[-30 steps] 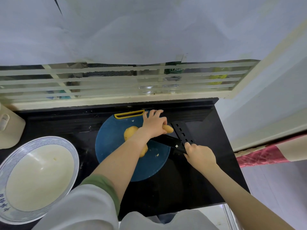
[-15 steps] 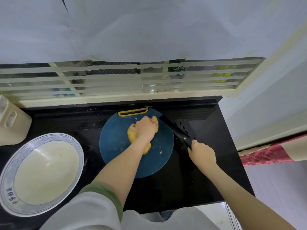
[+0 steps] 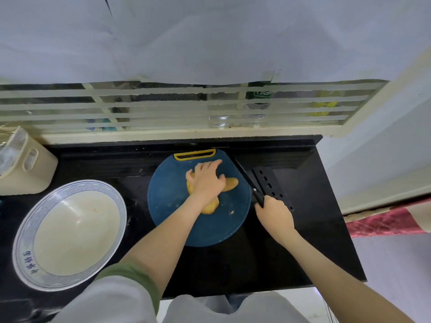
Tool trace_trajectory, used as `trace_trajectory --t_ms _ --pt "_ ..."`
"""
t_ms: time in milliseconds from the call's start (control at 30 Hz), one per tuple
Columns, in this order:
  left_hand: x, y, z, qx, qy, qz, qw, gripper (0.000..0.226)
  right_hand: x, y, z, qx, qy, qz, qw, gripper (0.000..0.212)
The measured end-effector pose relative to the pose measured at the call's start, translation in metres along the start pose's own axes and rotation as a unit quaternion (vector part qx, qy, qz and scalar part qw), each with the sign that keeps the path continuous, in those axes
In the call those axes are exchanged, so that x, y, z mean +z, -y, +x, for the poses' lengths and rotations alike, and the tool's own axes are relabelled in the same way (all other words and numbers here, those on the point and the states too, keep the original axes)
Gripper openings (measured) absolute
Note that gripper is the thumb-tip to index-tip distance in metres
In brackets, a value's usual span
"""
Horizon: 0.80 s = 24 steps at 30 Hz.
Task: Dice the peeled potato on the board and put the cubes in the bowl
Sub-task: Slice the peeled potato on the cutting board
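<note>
Potato (image 3: 231,183): peeled, yellow, in cut pieces mid-way across the round blue board (image 3: 168,194), mostly covered by the left hand (image 3: 206,180). There is bare board to its left and on the near side. The bowl (image 3: 70,187) sits on the black table (image 3: 314,229), left of the board and apart from it. Left hand lies flat, fingers spread, pressing on the potato. Right hand (image 3: 274,213) is curled round the handle of the knife (image 3: 247,178), whose blade runs along the board's right rim.

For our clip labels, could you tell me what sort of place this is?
Most likely a home kitchen: a potato lies on a blue cutting board on a black counter, beside a bowl.
</note>
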State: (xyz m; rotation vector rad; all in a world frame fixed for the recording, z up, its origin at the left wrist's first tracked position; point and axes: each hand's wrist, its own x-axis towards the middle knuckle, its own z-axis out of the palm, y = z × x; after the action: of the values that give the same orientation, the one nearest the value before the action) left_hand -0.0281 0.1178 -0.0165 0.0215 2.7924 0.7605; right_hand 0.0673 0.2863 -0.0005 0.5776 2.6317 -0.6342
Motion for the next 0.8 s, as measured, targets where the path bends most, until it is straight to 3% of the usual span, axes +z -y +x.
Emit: trace_trajectory --t_ms 133,367,567,667,733,800 --pt "-0.016 0.039 -0.012 -0.006 0.036 0.047 0.998 0.075 0.007 0.013 -0.002 0.007 0.030 0.099 0.995 0.026" --pt "-0.017 0.068 -0.032 0.047 0.106 0.098 0.988 0.137 0.020 0.027 -0.005 0.024 0.060 0.149 0.987 0.023" --pt "-0.007 0.063 -0.031 0.054 0.058 0.138 0.987 0.136 0.028 0.054 -0.011 0.022 0.082 0.234 0.969 0.027" --pt "-0.008 0.065 -0.031 0.048 0.064 0.106 0.991 0.136 0.030 0.066 -0.018 0.027 0.090 0.279 0.956 0.028" --pt "-0.011 0.069 -0.035 -0.012 0.064 0.024 0.998 0.130 0.032 0.069 -0.022 0.026 0.097 0.282 0.954 0.029" --pt "-0.015 0.071 -0.039 -0.112 0.021 -0.057 0.992 0.106 0.034 0.069 -0.023 0.027 0.099 0.280 0.954 0.029"
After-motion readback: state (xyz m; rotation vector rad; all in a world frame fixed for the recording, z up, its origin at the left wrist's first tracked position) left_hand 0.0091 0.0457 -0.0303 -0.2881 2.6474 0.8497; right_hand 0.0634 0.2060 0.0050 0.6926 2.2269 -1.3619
